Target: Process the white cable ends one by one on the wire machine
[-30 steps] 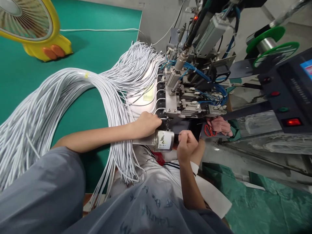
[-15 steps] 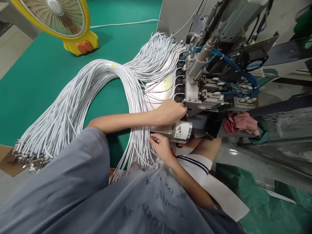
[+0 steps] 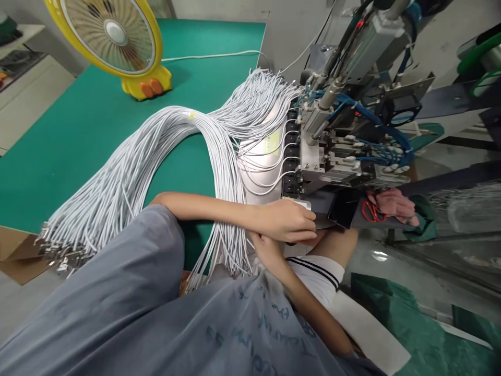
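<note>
My left hand (image 3: 290, 220) is closed, fingers curled, below the row of black cable holders (image 3: 291, 140) at the machine's edge. Whatever its fingers hold is hidden. Partly behind it shows a labelled cylinder (image 3: 304, 204). My right hand (image 3: 269, 251) sits under my left wrist, beside the hanging ends of a white cable bundle (image 3: 224, 175); its fingertips are covered. My left forearm lies across that bundle. Several white cables (image 3: 270, 185) arc from the table side into the black holders. Some bundle ends hang near my lap.
A machine (image 3: 313, 151) with metal cylinders and blue hoses stands at the right. A yellow fan (image 3: 146, 86) is on the green table (image 3: 47, 141). More white cables (image 3: 258, 96) lie behind. Red-handled scissors (image 3: 370, 211) and a pink cloth (image 3: 395, 203) rest at the right.
My left hand has drawn back from the holders toward me, leaving another cable arcing into the row. My right hand's fingers, visible before, are now behind my left wrist. The view has tilted slightly.
</note>
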Motion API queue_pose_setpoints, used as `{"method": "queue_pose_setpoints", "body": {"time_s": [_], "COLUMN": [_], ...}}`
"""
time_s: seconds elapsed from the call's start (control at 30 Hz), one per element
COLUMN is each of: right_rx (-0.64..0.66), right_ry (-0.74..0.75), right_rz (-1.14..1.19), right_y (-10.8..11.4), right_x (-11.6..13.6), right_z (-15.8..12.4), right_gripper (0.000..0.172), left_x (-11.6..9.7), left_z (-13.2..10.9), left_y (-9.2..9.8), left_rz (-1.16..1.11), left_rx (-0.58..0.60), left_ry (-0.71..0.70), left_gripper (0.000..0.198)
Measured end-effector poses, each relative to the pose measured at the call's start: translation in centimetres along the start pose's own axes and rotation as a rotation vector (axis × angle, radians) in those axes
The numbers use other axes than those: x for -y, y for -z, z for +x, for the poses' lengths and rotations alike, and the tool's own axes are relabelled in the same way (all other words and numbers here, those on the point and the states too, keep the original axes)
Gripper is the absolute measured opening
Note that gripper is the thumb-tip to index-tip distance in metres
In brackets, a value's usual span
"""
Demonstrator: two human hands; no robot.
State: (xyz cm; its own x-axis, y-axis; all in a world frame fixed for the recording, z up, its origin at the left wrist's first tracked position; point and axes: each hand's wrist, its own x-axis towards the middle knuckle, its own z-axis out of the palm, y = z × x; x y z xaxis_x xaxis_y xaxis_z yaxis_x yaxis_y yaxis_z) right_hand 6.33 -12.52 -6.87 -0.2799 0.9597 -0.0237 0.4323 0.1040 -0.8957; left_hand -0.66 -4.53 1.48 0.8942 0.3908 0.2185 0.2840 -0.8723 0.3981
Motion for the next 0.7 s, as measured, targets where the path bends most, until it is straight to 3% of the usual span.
{"method": "queue_pose_setpoints", "body": {"time_s": [0.17,0.23,0.3,0.4,0.47,0.57,0.7], "right_rx": [0.154,0.14,0.004,-0.258,-0.29,-0.267,-0.367], "right_ry": [0.004,-0.04,-0.135,-0.205,-0.182,-0.154,-0.05], "right_rz": [0.036,0.085,0.212,0.491,0.699,0.902,0.848], "right_y": [8.3,11.1,12.7,13.2,12.9,12.1,11.3], "right_x": [0.2,0.6,0.9,1.0,1.0,1.1,1.0], "right_z": [-0.2,0.0,0.2,0.8,1.2,1.9,2.4], "right_gripper": [0.02,0.017,0.012,0.017,0.021,0.02,0.012], "left_x": [0.2,0.6,1.1,1.9,2.2,2.3,2.2], "left_z": [0.2,0.3,0.5,0.8,1.0,1.1,1.1], "left_y": [0.2,0.4,0.5,0.5,0.6,0.8,0.9], "left_rz": [-0.387,-0.495,-0.567,-0.613,-0.641,-0.699,-0.663], "left_rx": [0.066,0.071,0.013,-0.179,-0.285,-0.353,-0.381], "left_ry": [0.072,0.107,0.162,0.269,0.284,0.258,0.218], "left_gripper": [0.038,0.038,0.034,0.023,0.019,0.018,0.016]}}
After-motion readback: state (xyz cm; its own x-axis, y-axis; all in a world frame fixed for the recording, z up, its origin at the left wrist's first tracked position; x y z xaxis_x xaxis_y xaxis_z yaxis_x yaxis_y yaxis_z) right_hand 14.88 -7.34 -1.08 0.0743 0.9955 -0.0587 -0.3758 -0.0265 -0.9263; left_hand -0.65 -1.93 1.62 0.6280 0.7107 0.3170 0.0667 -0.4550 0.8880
